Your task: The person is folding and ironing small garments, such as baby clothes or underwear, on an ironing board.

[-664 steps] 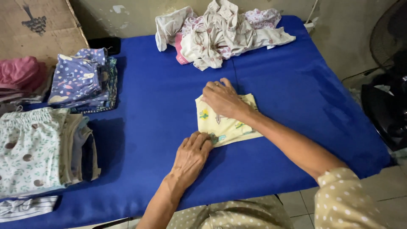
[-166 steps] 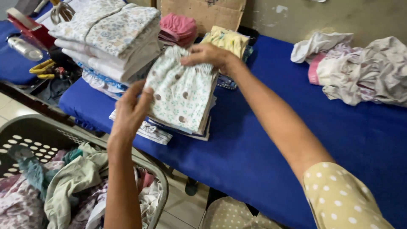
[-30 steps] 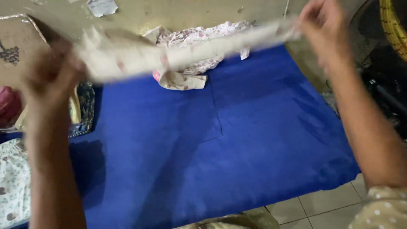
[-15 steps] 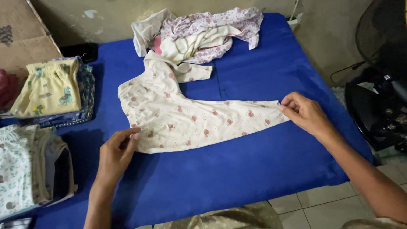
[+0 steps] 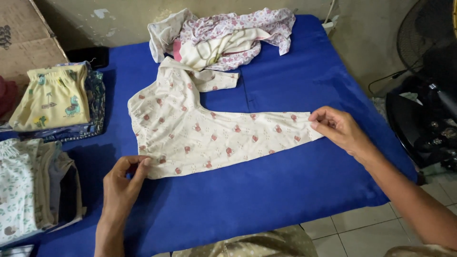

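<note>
Both arms are bare from the wrist up as far as the view reaches. No ring, watch or bracelet shows on the left hand (image 5: 121, 183) or the right hand (image 5: 339, 129). The fingernails are short and unpainted. Well behind the right hand, at the upper arm, a sliver of a beige sleeve (image 5: 421, 250) edges into view. Behind both hands, at the body, lies the beige garment (image 5: 247, 243) with small pale dots, its cloth softly creased.
</note>
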